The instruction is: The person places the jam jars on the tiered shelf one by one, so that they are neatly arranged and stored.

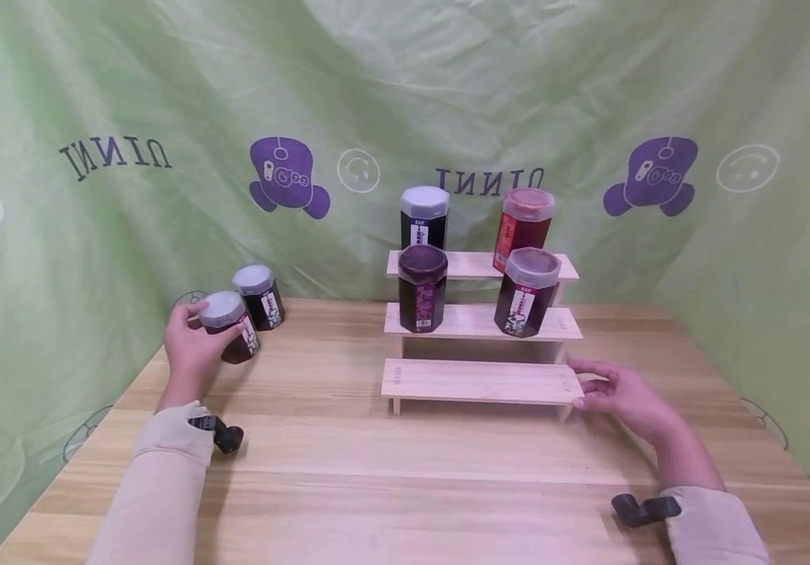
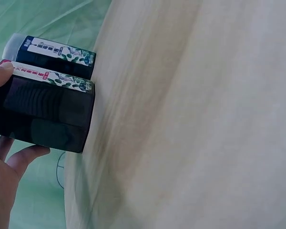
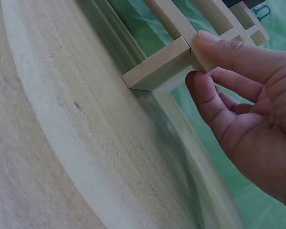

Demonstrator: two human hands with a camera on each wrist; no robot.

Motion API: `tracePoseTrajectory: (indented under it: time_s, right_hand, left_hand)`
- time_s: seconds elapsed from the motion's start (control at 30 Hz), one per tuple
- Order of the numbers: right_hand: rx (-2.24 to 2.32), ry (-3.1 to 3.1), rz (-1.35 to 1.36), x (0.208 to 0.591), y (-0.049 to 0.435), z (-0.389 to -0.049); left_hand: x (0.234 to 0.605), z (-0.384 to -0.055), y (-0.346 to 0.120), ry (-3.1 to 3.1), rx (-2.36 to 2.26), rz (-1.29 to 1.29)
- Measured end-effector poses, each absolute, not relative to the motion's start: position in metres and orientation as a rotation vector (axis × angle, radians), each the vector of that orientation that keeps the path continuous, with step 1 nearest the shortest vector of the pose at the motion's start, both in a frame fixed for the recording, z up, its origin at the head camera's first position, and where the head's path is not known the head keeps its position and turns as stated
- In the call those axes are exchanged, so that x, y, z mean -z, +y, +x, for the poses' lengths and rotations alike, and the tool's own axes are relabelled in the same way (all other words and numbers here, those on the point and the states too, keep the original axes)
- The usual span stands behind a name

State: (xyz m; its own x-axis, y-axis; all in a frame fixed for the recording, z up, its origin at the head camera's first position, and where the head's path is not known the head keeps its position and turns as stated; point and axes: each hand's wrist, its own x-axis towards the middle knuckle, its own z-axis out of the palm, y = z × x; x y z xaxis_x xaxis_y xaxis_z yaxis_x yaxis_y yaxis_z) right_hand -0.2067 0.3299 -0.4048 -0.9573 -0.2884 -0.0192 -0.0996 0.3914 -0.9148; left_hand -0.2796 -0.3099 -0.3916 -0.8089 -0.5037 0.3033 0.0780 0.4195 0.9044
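Jar (image 1: 244, 345), left of the frame's centre, is gripped by the left hand (image 1: 195, 341) beside another jar (image 1: 260, 306); the rack (image 1: 476, 380), right of centre, is pinched by the right hand (image 1: 624, 399); the jar is best held upright, the rack steadied.

There is room to pass over the table (image 1: 327, 447) between the held jar (image 1: 238, 343) and the wooden rack (image 1: 479, 380). Another jar (image 1: 264, 304) blocks just behind; four jars (image 1: 422, 292) block the higher steps.

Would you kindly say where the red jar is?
In the head view, the red jar stands on the top shelf, toward its right end, right of a white-lidded jar.
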Motion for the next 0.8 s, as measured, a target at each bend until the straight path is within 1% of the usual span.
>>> tracePoseTrajectory:
  time_s: [0.3, 0.63, 0.8]
  right_hand:
    - [1.605, 2.459, -0.35, 0.407, 0.331, -0.208]
    - [1.585, 2.484, -0.354, 0.406, 0.331, -0.207]
    - [1.601, 2.478, -0.348, 0.406, 0.33, -0.206]
  left_hand:
    - [0.391, -0.269, -0.307, -2.152, 1.378, 0.318]
    - [0.391, -0.264, -0.307, -2.216, 1.368, 0.363]
    - [0.391, -0.263, -0.304, -2.226, 1.361, 0.341]
